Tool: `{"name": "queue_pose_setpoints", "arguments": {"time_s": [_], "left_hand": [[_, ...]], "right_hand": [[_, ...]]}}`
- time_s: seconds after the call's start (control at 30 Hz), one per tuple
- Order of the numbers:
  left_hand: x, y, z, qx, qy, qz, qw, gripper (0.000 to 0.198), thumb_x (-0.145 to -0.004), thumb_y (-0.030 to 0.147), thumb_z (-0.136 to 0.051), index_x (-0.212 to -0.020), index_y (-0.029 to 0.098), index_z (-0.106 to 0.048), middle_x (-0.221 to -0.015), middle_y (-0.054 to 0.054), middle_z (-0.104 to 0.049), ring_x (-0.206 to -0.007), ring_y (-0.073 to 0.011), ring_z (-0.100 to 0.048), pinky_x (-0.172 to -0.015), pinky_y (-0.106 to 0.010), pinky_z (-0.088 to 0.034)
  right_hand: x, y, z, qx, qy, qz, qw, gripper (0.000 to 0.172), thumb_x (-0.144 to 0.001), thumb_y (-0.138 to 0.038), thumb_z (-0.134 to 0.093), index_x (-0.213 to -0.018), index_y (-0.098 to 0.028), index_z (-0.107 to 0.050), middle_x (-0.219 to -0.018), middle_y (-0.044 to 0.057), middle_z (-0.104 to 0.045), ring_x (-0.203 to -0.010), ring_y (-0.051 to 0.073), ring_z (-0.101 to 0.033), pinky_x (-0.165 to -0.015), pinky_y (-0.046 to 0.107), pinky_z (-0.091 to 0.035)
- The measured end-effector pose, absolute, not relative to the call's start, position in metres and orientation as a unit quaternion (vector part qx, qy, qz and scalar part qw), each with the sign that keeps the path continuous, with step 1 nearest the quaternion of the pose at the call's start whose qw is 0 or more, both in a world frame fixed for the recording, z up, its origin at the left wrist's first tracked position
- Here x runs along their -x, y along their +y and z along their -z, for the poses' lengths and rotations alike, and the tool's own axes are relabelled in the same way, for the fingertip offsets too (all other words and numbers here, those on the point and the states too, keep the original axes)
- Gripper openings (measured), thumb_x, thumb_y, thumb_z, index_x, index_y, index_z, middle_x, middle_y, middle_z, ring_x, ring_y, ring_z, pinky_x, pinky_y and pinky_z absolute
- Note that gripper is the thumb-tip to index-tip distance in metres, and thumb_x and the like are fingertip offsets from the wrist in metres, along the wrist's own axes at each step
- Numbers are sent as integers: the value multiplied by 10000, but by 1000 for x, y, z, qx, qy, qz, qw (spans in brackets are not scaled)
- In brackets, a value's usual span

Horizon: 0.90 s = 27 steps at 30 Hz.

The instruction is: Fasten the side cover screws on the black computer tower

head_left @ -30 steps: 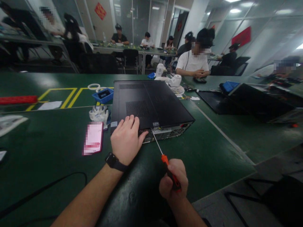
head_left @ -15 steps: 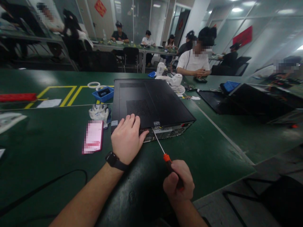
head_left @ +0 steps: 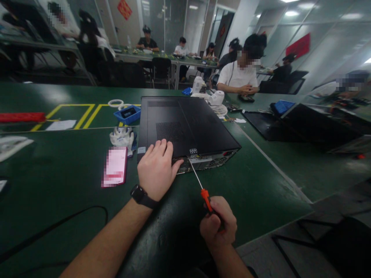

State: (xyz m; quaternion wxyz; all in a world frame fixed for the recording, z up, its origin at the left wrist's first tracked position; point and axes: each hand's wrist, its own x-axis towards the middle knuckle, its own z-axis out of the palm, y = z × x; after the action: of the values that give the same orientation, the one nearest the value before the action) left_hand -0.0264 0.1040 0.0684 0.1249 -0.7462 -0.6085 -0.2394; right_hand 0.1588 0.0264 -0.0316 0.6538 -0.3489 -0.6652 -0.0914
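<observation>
Head view, anyone want to walk me through what the hands are doing?

Sure. Left hand [head_left: 156, 168] is laid flat on top of the black computer case [head_left: 188, 119], fingers stretched out on the lid near its close edge, thumb along that edge. It's pressing on the case, not gripping anything. Dark watch [head_left: 143, 197] on that wrist.

And the other one?

Right hand [head_left: 218, 222] is wrapped around the handle of an orange and black screwdriver [head_left: 204, 193]. The shaft slants up and away to the top edge of the back panel [head_left: 214, 160], just below a checkered sticker [head_left: 193, 151]. Can't tell if the tip is actually seated in a screw, too small.

So where's the case sitting?

Flat on the green table [head_left: 261, 200], lid up, back panel facing the wearer.

What else is around it?

To its left, white gloves [head_left: 123, 138] with a pink-edged phone [head_left: 115, 166] just below them, then a blue tray [head_left: 130, 119] with something dark inside. Small white fan [head_left: 219, 110] by the far right side. A person in a white shirt [head_left: 236, 77] sits across, hands together.
</observation>
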Motion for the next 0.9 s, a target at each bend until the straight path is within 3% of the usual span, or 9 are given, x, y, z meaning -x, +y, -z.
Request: {"name": "queue_pose_setpoints", "arguments": {"time_s": [0.23,0.67,0.9], "left_hand": [[25,104,-69,746,-608,241,130,541,-956,419,-596,-1361,60,-602,-1437,-195,-617,-1320,-358,-589,-1136,-480,-452],[26,104,-70,746,-606,250,116,522,-943,388,-613,-1356,67,-604,-1438,-213,-610,-1334,-369,-577,-1135,-504,-453],[26,104,-70,747,-608,245,109,527,-943,382,-610,-1362,62,-599,-1452,-215,-598,-1342,-373,-566,-1142,-504,-443]], "right_hand": [[-152,29,42,347,-657,71,665,262,-957,-271,-491,-1191,-167,-547,-923,70,-590,-792,214,-631,-638,425,-568],[-155,33,51,344,-641,61,683,272,-1023,-362,-445,-1218,-185,-511,-906,48,-594,-749,188,-635,-624,390,-562],[-148,33,44,351,-623,87,693,229,-983,-274,-496,-1197,-193,-495,-919,47,-594,-760,186,-612,-643,398,-553]]}}
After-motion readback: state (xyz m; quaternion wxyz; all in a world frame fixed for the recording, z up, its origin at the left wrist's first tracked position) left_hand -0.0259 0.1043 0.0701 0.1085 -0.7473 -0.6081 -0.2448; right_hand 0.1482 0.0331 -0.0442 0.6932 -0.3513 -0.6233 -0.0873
